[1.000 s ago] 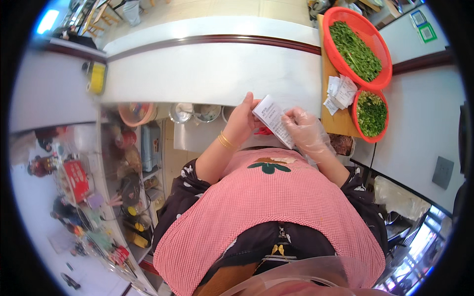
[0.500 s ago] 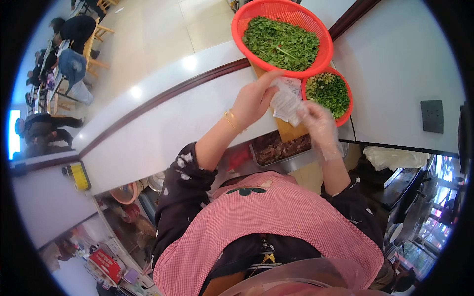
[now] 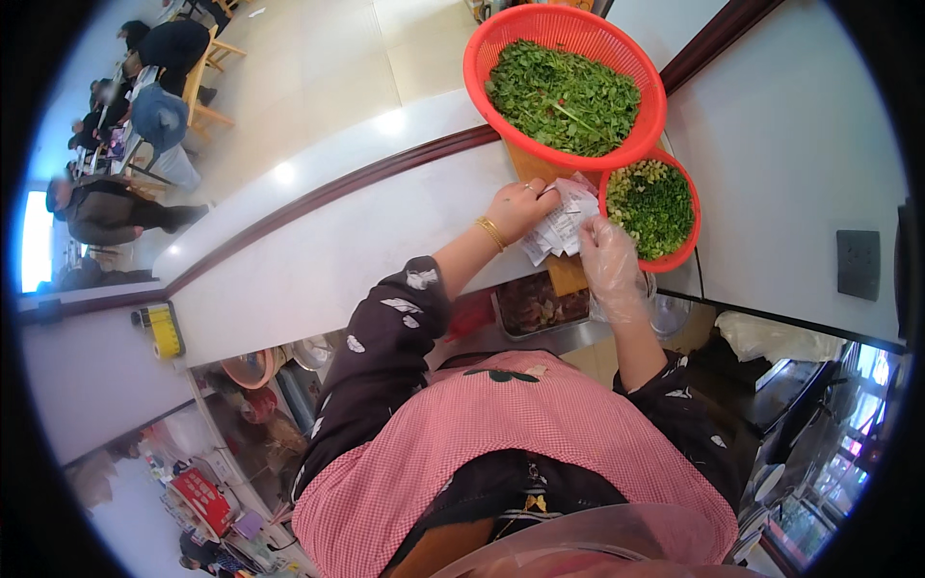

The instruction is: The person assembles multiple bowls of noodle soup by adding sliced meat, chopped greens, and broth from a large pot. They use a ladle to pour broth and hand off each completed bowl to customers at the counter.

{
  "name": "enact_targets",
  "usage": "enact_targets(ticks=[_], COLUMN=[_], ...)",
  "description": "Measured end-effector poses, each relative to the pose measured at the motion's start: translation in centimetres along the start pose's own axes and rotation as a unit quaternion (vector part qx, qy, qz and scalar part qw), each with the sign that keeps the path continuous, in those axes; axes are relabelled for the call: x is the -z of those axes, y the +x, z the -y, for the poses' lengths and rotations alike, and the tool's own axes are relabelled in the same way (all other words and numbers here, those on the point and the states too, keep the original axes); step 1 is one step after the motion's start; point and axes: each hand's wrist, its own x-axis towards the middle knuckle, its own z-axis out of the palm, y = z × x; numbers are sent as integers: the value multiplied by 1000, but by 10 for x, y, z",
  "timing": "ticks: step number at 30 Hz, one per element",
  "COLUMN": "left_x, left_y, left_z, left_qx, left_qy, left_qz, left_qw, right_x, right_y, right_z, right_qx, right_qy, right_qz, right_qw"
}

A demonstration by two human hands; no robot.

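A bunch of white printed paper slips (image 3: 567, 223) lies between my two hands, over a wooden board (image 3: 568, 276). My left hand (image 3: 520, 208), bare with a ring and gold bracelets, is closed with its fingers curled on the slips' left edge. My right hand (image 3: 613, 262), in a clear plastic glove, pinches their right edge. Just beyond my hands stands a large red plastic colander (image 3: 489, 94) of chopped leafy greens (image 3: 568, 98). Beside the slips sits a smaller red basket (image 3: 686, 246) of finely chopped green and pale pieces (image 3: 653, 207).
Below the counter's near edge is a metal tray of dark brown food (image 3: 544, 306). A white counter (image 3: 318, 279) with a dark red trim stretches left. A black socket plate (image 3: 858, 264) is at the right. At the far left, several people stand or sit by tables.
Both hands have come down with the slips toward the board, and the slips now look more spread. The view has shifted slightly, moving the baskets right and down in the picture.
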Motion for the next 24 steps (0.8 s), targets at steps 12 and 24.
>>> enact_targets(ticks=[12,24], left_x=[39,67], left_y=[-15,-33], left_z=[-28,-202], left_qx=[157,8], left_qy=[84,150], left_qz=[-109,187], left_qw=[978,971], right_x=[42,101], right_y=[-86,-107], right_z=[-19,-1], right_qx=[-78,170], right_qy=[114,344], right_qz=[170,124], right_qw=[976,915])
